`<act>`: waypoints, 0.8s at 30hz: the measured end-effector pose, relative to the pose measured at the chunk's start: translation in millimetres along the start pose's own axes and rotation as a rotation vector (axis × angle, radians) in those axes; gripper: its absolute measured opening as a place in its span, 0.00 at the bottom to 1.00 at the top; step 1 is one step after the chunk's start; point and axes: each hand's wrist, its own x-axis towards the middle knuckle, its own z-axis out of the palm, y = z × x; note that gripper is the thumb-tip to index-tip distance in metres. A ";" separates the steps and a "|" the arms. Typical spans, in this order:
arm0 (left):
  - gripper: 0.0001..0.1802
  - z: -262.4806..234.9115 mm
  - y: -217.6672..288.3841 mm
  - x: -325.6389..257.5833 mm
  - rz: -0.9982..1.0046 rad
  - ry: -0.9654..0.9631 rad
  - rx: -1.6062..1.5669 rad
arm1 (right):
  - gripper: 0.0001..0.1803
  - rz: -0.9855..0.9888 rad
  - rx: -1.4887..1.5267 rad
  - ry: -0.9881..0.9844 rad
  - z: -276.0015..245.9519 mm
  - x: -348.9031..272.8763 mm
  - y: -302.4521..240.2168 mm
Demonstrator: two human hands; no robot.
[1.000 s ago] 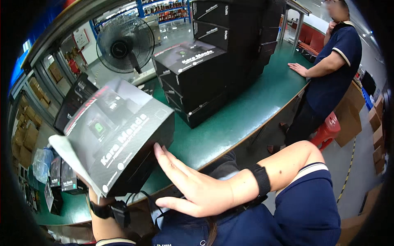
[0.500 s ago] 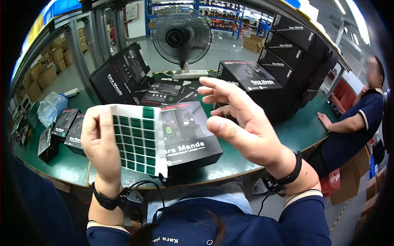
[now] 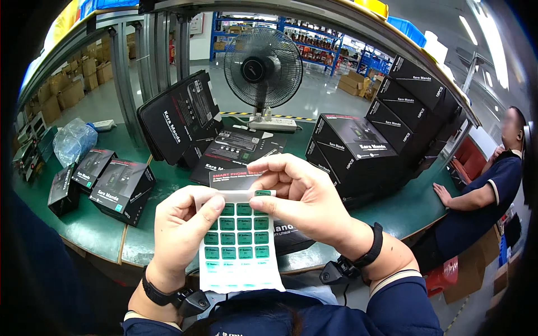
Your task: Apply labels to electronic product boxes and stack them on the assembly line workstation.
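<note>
In the lower centre of the frame the left hand (image 3: 182,227) grips the white sticker sheet (image 3: 240,246) by its edge while the right hand (image 3: 302,199) pinches a green label (image 3: 262,194) at the top row, seemingly peeling it, so the next move needs a slow pull above the black box (image 3: 291,238) on the bench (image 3: 392,207)

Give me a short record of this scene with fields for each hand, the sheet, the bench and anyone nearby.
left hand: grips the sticker sheet's left edge, thumb on top
right hand: pinches a green sticker at the sheet's top right corner
sticker sheet: white backing, rows of green squares
bench: green top, bearing black boxes at left and a taller stack at right
fan: stands behind
co-worker: at right, one hand on the bench
</note>
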 end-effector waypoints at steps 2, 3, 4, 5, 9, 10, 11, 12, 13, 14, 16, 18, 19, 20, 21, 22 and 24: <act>0.05 2.1 -5.3 -1.1 0.095 0.109 0.082 | 0.15 0.018 -0.055 0.054 -4.4 0.7 -1.1; 0.05 2.9 -7.1 -2.1 0.114 0.114 0.106 | 0.12 -0.042 -0.189 0.072 -6.4 1.4 -1.2; 0.05 3.4 -8.4 -3.1 0.133 0.120 0.131 | 0.08 -0.082 -0.332 0.098 -8.2 1.8 -1.2; 0.04 4.2 -9.5 -3.6 0.128 0.120 0.128 | 0.08 -0.097 -0.322 0.088 -9.6 1.9 -1.0; 0.04 8.0 -11.4 -4.2 0.105 0.109 0.096 | 0.07 -0.476 -0.835 0.119 -11.5 -0.3 4.1; 0.04 8.9 -11.9 -3.5 0.081 0.108 0.065 | 0.08 -0.544 -0.923 0.137 -11.2 -1.3 6.2; 0.04 9.6 -12.0 -3.4 0.097 0.108 0.079 | 0.09 -0.570 -0.981 0.140 -11.2 -3.0 7.7; 0.04 10.0 -12.0 -3.1 0.067 0.104 0.048 | 0.09 -0.579 -0.981 0.149 -11.6 -3.9 9.1; 0.04 10.3 -12.3 -2.3 0.023 0.095 0.002 | 0.10 -0.671 -1.089 0.129 -11.6 -4.6 10.5; 0.04 10.5 -12.6 -1.5 0.034 0.101 0.016 | 0.12 -0.758 -1.191 0.121 -11.9 -5.0 11.3; 0.04 10.4 -12.9 0.9 -0.009 0.111 -0.059 | 0.13 -0.790 -1.223 0.085 -11.8 -4.9 12.6; 0.04 12.0 -13.2 0.2 -0.008 0.115 -0.064 | 0.13 -0.786 -1.148 0.164 -11.7 -4.2 13.2; 0.03 13.5 -13.6 -0.8 0.023 0.118 -0.023 | 0.14 -0.746 -1.165 0.205 -12.3 -4.3 12.9; 0.03 15.0 -13.8 -1.8 0.033 0.119 0.002 | 0.14 -0.770 -1.149 0.209 -12.2 -4.8 13.1; 0.03 16.6 -14.1 -2.4 0.048 0.121 0.017 | 0.16 -0.740 -1.195 0.201 -12.5 -5.5 13.2; 0.03 18.2 -14.4 -3.1 0.062 0.119 0.032 | 0.18 -0.709 -1.241 0.193 -12.4 -6.8 13.6; 0.03 19.9 -14.5 -2.8 0.075 0.118 0.047 | 0.18 -0.709 -1.253 0.157 -11.7 -8.2 15.9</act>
